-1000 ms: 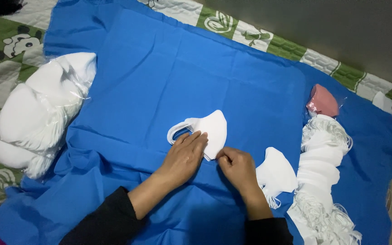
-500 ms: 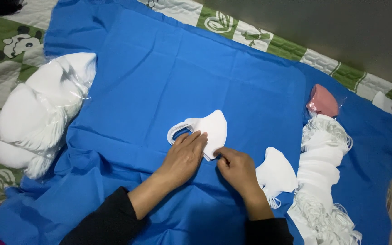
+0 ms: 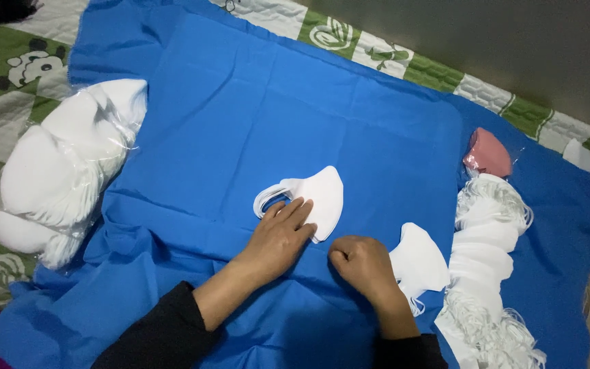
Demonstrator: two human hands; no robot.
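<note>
We see the left hand flat, fingers spread, pressing a small stack of white curved masks lying mid-way on the creased blue cloth; the right hand is curled into a loose fist, gripping nothing we can see, beside another soft white mask.

1. The left hand is lying palm down, its fingers stretched out flat and held close together, pointing up and to the right.
2. The right hand is resting just beside it, curled into a loose fist (knuckles up, thumb tucked toward the left hand).
3. Both forearms are reaching in from the bottom edge, each wearing a dark sleeve pushed back above the wrist.
</note>
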